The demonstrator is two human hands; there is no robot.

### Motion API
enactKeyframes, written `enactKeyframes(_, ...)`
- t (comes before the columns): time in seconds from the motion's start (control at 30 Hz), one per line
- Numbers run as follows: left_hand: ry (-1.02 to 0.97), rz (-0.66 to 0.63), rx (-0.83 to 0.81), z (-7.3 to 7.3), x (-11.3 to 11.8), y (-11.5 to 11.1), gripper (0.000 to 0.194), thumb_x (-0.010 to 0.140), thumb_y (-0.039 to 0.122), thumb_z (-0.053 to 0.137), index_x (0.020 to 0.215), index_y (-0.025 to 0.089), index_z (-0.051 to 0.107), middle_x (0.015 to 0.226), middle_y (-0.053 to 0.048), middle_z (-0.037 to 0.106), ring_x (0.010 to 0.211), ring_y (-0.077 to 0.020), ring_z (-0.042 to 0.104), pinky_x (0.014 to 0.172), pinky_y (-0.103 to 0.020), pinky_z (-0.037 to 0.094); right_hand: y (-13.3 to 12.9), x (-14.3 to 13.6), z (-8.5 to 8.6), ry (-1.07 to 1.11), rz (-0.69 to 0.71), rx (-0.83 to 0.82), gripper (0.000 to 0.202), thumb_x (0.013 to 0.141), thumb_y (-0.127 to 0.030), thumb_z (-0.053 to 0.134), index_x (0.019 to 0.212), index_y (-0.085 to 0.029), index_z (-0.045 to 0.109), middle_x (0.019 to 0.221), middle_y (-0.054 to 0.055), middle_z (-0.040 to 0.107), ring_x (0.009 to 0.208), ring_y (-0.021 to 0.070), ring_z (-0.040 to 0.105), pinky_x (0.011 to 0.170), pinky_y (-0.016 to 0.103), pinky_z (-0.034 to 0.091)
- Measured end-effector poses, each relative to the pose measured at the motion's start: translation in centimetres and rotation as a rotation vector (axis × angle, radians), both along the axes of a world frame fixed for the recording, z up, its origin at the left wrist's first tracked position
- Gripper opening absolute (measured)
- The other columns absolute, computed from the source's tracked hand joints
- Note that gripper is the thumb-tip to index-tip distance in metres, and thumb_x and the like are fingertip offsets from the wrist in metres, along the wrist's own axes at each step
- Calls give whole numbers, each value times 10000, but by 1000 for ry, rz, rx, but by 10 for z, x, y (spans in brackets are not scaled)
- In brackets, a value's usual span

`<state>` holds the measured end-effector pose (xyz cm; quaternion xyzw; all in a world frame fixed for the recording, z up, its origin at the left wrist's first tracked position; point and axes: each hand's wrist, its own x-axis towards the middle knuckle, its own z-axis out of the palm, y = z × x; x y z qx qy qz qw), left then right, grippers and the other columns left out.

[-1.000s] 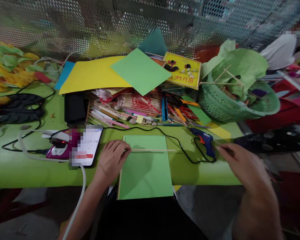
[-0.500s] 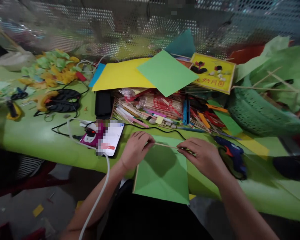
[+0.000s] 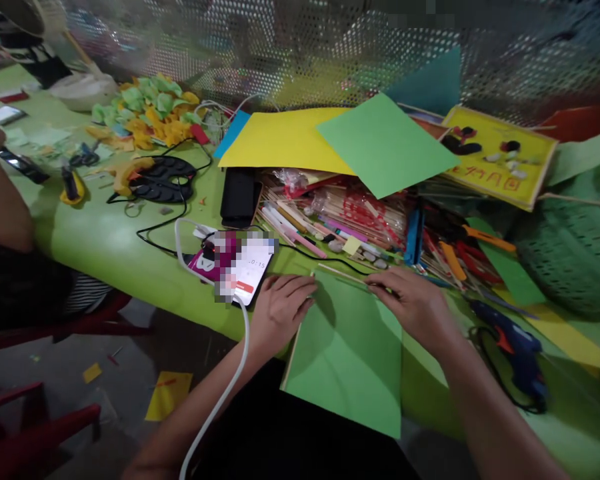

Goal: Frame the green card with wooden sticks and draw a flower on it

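A green sheet [image 3: 353, 360] lies in front of me, its near end reaching past the table edge over my lap. A thin wooden strip shows along its left side. My left hand [image 3: 281, 312] rests at its upper left corner, fingers stretched out and thumb apart from them, the stick's end just beyond. Between the fingertips of my right hand [image 3: 417, 307] is one end of a thin wooden stick [image 3: 341, 272], which lies along the sheet's far edge. The rest of that end is hidden by my fingers.
A blue glue gun [image 3: 517, 350] lies right of my right hand. Behind the sheet sit bundled sticks [image 3: 375, 217], pens and scissors. A phone [image 3: 255, 270] and power strip [image 3: 213, 260] lie left, a white cable crossing my left forearm. Another person's arm [image 3: 3, 193] is at far left.
My left hand has let go of the stick and its fingers have spread at the sheet's corner. My right hand still pinches the stick. The view has swung left.
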<state>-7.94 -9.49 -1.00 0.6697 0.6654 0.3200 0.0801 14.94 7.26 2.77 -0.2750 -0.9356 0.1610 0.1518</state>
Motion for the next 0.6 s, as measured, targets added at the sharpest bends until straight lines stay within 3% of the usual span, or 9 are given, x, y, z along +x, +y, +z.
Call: enactKeyframes(0.6,0,24,-32,0,1,1,205,1021,240,580,1182,244,707,1266,-34,752,1133,-224,696,964,-453,460,4,-5,-21,-50,92,65,226,1022,-256,550,1038,-174,760,934,85,744,847,242,696,749,354,516)
